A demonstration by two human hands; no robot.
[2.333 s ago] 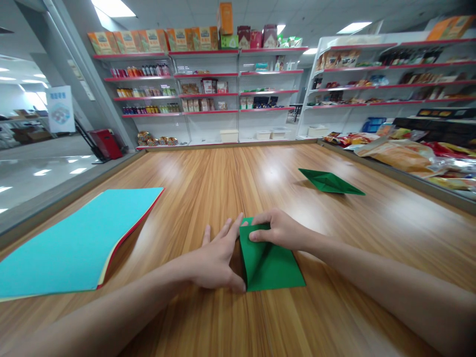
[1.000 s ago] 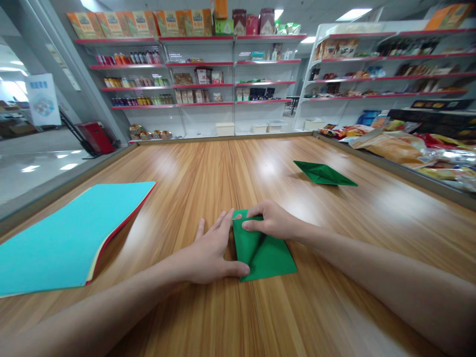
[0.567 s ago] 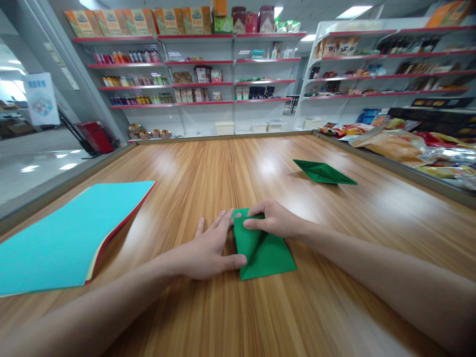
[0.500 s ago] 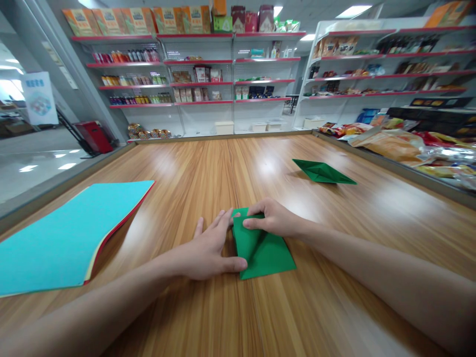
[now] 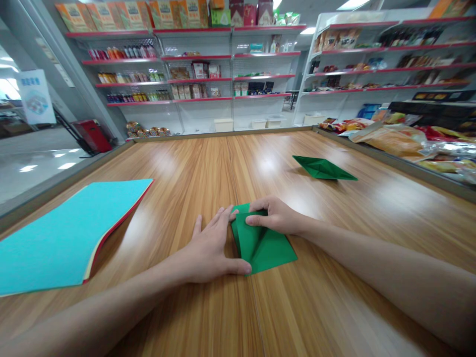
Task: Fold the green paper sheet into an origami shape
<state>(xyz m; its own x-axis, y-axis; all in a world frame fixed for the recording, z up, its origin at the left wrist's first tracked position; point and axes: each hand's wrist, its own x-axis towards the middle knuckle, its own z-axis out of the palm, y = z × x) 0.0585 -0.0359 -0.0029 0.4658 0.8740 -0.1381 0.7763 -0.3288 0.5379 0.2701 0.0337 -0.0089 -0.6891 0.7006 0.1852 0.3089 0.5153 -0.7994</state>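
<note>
Green paper [image 5: 273,250]: upper layer's left edge has slid right, baring layer beneath; fold likely unset. Right hand [image 5: 278,215] pinches it; left hand [image 5: 208,254], fingers spread wide.

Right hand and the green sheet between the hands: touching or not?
Touching. The head view shows the right hand gripping the green sheet near its far edge, thumb pressed against its upper face.
</note>
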